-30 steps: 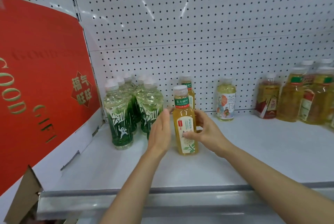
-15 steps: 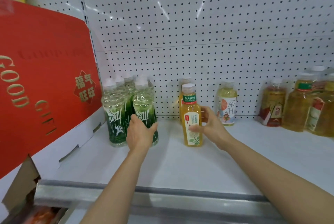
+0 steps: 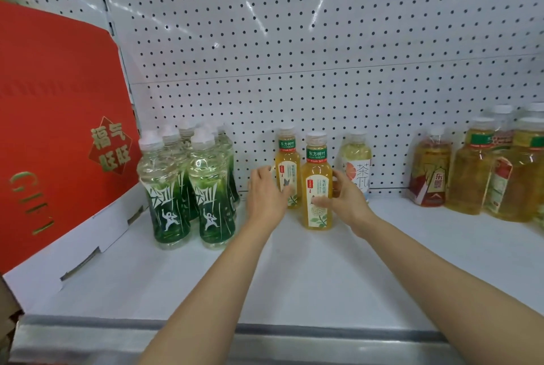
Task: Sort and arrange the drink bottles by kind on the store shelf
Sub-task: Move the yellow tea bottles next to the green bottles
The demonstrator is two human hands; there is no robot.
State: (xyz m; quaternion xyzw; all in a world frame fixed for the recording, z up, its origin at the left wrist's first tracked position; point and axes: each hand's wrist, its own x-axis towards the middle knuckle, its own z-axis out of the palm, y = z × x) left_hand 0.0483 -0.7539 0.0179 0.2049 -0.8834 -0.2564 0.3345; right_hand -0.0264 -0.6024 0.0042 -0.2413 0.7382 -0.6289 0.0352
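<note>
Shelf: a white metal store shelf (image 3: 294,282) with a pegboard back wall (image 3: 294,55) carries all the bottles.
Front tea bottle: a yellow plastic tea bottle with a green neck band and cream label (image 3: 317,185) stands upright near the middle of the shelf.
Rear tea bottle: a second yellow tea bottle of the same kind (image 3: 287,164) stands upright just behind and to the left of it.
Right hand: the right hand (image 3: 347,199) wraps the front tea bottle, thumb across its label, fingers round its right side.
Left hand: the left hand (image 3: 266,194) touches the rear tea bottle low on its label, fingers fairly straight (how firmly they press I cannot tell).
Green bottles: a cluster of clear plastic bottles with green sleeves (image 3: 188,182) stands to the left, close together.
Pale bottle: a pale yellow bottle with a white label (image 3: 357,164) stands right of the tea bottles, against the back.
Amber bottles: several amber bottles (image 3: 482,170) are grouped at the far right.
Box: a red cardboard gift box with gold lettering (image 3: 53,129) leans at the left end.
</note>
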